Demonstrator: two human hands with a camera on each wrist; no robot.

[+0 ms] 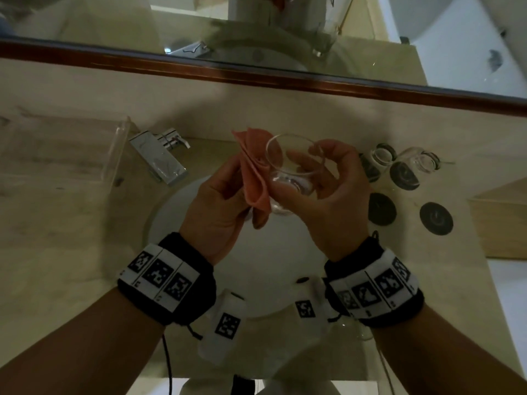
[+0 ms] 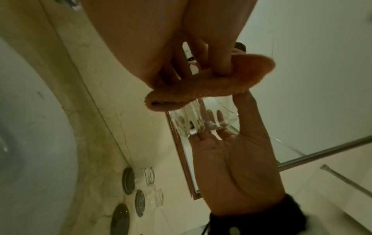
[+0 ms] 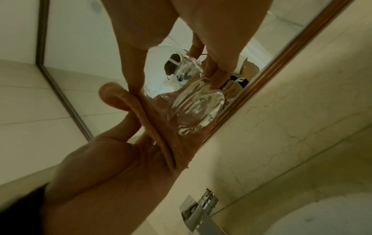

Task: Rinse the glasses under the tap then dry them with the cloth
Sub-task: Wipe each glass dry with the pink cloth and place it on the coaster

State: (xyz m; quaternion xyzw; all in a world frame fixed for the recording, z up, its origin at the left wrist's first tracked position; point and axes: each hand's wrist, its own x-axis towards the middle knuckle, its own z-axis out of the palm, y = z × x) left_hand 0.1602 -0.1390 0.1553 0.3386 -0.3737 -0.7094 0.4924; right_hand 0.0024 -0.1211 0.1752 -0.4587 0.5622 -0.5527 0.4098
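Above the white sink basin [image 1: 176, 223], my right hand [image 1: 322, 183] grips a clear glass tumbler [image 1: 291, 172], tilted with its mouth toward the mirror. My left hand [image 1: 225, 189] holds a folded salmon-pink cloth [image 1: 253, 172] pressed against the glass's left side. In the left wrist view the cloth [image 2: 211, 85] is pinched by my fingers over the glass [image 2: 203, 117]. In the right wrist view the glass [image 3: 193, 108] sits between my fingers, with the cloth [image 3: 159, 127] lying along its side. Two more clear glasses [image 1: 382, 155] [image 1: 422, 161] stand on the counter at the right.
A chrome tap [image 1: 159, 158] stands left of the basin, beside a clear acrylic box [image 1: 114, 149]. Dark round coasters [image 1: 382, 209] [image 1: 436, 218] lie on the beige counter at the right. A wood-framed mirror [image 1: 256, 72] runs along the back. A wooden box [image 1: 502, 223] sits far right.
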